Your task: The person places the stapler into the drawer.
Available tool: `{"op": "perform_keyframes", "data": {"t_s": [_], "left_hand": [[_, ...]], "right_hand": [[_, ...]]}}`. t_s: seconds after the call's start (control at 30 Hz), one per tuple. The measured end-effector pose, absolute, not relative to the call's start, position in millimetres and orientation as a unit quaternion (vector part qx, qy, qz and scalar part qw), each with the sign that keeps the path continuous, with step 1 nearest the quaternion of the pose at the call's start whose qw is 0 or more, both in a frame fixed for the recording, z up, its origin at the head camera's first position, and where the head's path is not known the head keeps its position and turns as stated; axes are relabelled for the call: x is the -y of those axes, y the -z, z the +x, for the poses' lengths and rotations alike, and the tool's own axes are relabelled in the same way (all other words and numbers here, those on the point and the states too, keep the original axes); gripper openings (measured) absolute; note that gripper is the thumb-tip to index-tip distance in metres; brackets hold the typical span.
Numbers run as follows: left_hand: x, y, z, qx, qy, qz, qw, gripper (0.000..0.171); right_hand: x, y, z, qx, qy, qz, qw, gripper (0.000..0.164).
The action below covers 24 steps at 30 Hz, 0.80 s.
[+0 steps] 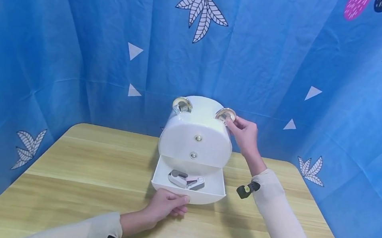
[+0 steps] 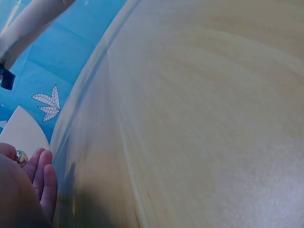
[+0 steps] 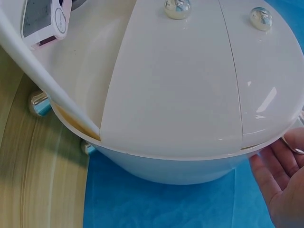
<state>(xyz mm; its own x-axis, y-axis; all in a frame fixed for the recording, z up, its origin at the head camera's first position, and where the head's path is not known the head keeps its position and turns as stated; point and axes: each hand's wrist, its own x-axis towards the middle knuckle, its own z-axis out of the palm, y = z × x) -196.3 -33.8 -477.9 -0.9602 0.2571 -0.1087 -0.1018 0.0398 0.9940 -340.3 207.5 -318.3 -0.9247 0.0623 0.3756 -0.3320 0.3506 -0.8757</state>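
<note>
A white rounded storage box (image 1: 177, 141) with ear-shaped gold trim stands at the back of the table, its bottom drawer (image 1: 216, 183) pulled out. In the drawer lie two small white-and-grey devices (image 1: 178, 179), their kind unclear. My left hand (image 1: 167, 204) is at the drawer front; the left wrist view shows its thumb and fingers pinching a shiny round knob (image 2: 21, 157). My right hand (image 1: 245, 134) grips the right ear (image 1: 221, 113) on the box's top. In the right wrist view, that hand's fingers (image 3: 273, 171) lie beside the box's side.
Two closed drawer fronts with shiny knobs (image 1: 198, 138) sit above the pulled-out drawer. A left ear (image 1: 182, 105) matches the right one. The wooden table (image 1: 97, 171) is enclosed by blue patterned curtains (image 1: 116, 24). Shiny feet (image 3: 40, 103) support the box.
</note>
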Motion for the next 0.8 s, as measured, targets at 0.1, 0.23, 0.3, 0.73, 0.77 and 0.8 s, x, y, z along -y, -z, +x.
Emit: {"op": "perform_keyframes", "data": {"t_s": [0.1,0.23,0.3,0.73,0.77,0.8], "left_hand": [[33.8,478.0,-195.8,-0.715,-0.685,0.054,0.128,0.035],[34.6,479.2,-193.6,-0.722,-0.678,0.052,0.127,0.035],[35.6,479.5,-192.8,-0.725,-0.675,0.053,0.127,0.035],[38.3,480.8,-210.1,-0.724,-0.676,0.083,0.106,0.033],[37.5,481.3,-211.9,-0.723,-0.677,0.084,0.104,0.033],[36.6,481.7,-213.4,-0.723,-0.678,0.084,0.103,0.033]], "right_hand": [[-208.3,319.0,-341.1,0.802,-0.566,0.082,0.172,0.036],[-206.5,320.4,-341.1,0.799,-0.572,0.081,0.170,0.036],[-205.5,320.8,-341.1,0.798,-0.572,0.083,0.170,0.036],[-211.1,311.7,-341.6,0.799,-0.581,0.078,0.132,0.040],[-211.4,311.3,-341.5,0.799,-0.582,0.077,0.127,0.040],[-211.4,310.8,-341.2,0.798,-0.585,0.076,0.123,0.040]]}}
